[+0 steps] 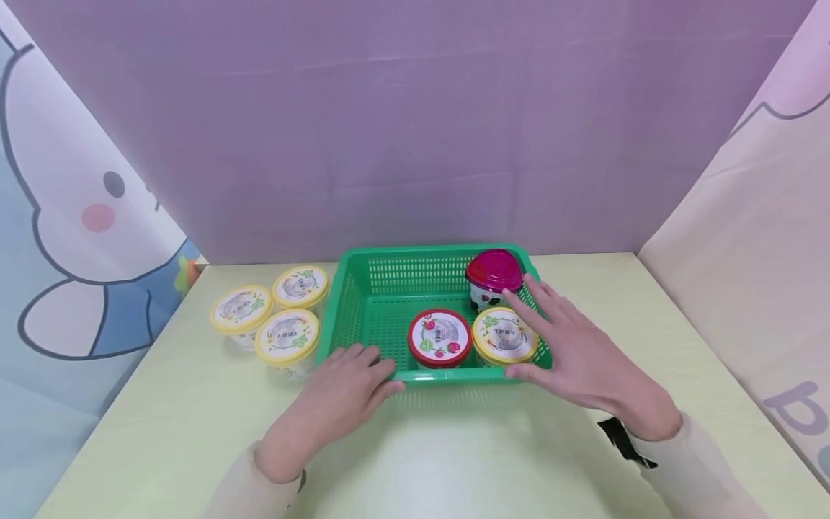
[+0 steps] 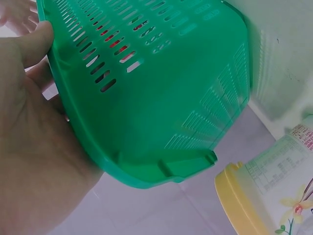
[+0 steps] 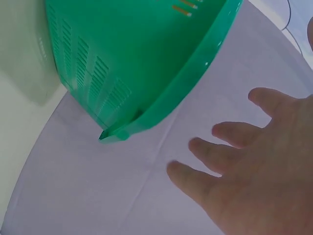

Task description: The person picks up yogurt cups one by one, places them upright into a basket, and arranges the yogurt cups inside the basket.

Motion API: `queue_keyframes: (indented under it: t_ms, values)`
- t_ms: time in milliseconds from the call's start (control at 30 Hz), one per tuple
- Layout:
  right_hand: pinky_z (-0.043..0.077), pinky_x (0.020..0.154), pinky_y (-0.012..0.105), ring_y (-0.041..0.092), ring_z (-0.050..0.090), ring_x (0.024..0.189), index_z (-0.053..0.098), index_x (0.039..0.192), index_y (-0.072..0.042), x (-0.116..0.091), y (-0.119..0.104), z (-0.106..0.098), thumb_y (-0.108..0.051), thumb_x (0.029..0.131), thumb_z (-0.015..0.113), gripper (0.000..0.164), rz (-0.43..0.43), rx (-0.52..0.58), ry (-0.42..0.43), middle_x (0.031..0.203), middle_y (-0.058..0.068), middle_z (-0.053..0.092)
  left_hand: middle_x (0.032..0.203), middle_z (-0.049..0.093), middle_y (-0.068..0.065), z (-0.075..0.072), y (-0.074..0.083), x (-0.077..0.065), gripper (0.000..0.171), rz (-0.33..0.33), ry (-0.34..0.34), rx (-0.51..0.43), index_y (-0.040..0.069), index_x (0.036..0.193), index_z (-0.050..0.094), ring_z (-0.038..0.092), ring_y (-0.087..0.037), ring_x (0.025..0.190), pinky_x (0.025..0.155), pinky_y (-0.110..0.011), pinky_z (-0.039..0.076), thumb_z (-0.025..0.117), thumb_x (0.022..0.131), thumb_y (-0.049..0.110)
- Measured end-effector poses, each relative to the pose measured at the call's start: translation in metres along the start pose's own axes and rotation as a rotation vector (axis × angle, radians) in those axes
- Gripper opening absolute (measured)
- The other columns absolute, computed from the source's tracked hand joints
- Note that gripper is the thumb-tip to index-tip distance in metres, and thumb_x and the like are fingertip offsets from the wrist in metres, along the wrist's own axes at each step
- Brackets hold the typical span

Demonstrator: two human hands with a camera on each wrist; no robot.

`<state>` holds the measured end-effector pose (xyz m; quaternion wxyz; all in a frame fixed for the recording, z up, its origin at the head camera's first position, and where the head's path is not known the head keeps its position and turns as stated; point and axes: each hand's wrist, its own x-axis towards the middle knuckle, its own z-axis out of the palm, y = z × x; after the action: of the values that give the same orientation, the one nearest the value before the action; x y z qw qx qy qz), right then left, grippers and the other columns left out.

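Green basket (image 1: pixel 447 375) on bench (image 1: pixel 421 468), just ahead of both hands, long axis left-right. Left hand (image 1: pixel 346 389) nearer, fingers curled over near-left rim; right hand (image 1: pixel 586 357) spread, holding nothing, beside near-right corner.

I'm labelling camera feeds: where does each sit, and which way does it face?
Head: worn on the head, looking forward and down at the green basket and lidded cups; left hand, right hand and both sleeves show.
Left wrist: worn there, facing the basket's outside and a yellow-lidded cup; both hands partly show.
Right wrist: worn there, facing the basket's outside; spread right fingers show.
Both wrist views share the basket.
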<state>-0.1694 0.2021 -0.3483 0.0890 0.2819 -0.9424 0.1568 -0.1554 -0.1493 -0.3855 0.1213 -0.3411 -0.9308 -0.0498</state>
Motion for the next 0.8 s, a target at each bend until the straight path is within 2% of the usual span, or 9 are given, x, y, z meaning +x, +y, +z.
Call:
queue_keyframes:
  t_ms: [133, 300, 433, 600, 800]
  values:
    - [0.044, 0.095, 0.069, 0.042, 0.03, 0.147, 0.028, 0.162, -0.028, -0.01, -0.005, 0.003, -0.063, 0.086, 0.07, 0.094, 0.021, -0.009, 0.02, 0.167, 0.012, 0.02, 0.083, 0.052, 0.004, 0.003, 0.0, 0.001, 0.031, 0.015, 0.029, 0.021, 0.017, 0.105, 0.071, 0.046, -0.017, 0.077, 0.069, -0.032, 0.043, 0.061, 0.1, 0.045]
    - [0.048, 0.09, 0.065, 0.04, 0.043, 0.137, 0.044, 0.155, -0.025, -0.017, -0.009, 0.009, -0.065, 0.085, 0.071, 0.085, 0.027, -0.02, 0.043, 0.158, 0.015, 0.037, 0.082, 0.051, 0.004, 0.005, 0.0, 0.001, 0.028, 0.021, 0.051, 0.033, 0.017, 0.102, 0.07, 0.047, -0.017, 0.076, 0.069, -0.032, 0.043, 0.064, 0.099, 0.044]
    - [0.049, 0.089, 0.054, 0.032, 0.056, 0.117, 0.061, 0.141, -0.02, -0.017, -0.01, 0.015, -0.065, 0.082, 0.074, 0.075, -0.013, -0.043, 0.09, 0.135, 0.012, 0.056, 0.081, 0.051, 0.004, 0.006, 0.0, 0.001, 0.027, 0.021, 0.055, 0.044, 0.018, 0.102, 0.07, 0.047, -0.018, 0.075, 0.068, -0.032, 0.043, 0.064, 0.099, 0.044]
    - [0.048, 0.074, 0.039, 0.017, 0.056, 0.092, 0.074, 0.12, -0.014, -0.016, -0.012, 0.021, -0.066, 0.079, 0.076, 0.066, -0.05, -0.089, 0.116, 0.108, 0.001, 0.061, 0.082, 0.052, 0.004, 0.005, 0.001, 0.0, 0.027, 0.022, 0.057, 0.054, 0.018, 0.101, 0.07, 0.048, -0.018, 0.076, 0.068, -0.032, 0.043, 0.064, 0.099, 0.044]
    - [0.048, 0.071, 0.038, 0.016, 0.056, 0.088, 0.075, 0.105, -0.014, -0.016, -0.015, 0.021, -0.068, 0.078, 0.075, 0.06, -0.038, -0.13, 0.088, 0.098, -0.002, 0.062, 0.082, 0.053, 0.004, 0.005, 0.001, -0.001, 0.029, 0.021, 0.06, 0.066, 0.018, 0.102, 0.07, 0.049, -0.018, 0.077, 0.069, -0.033, 0.044, 0.061, 0.101, 0.045]
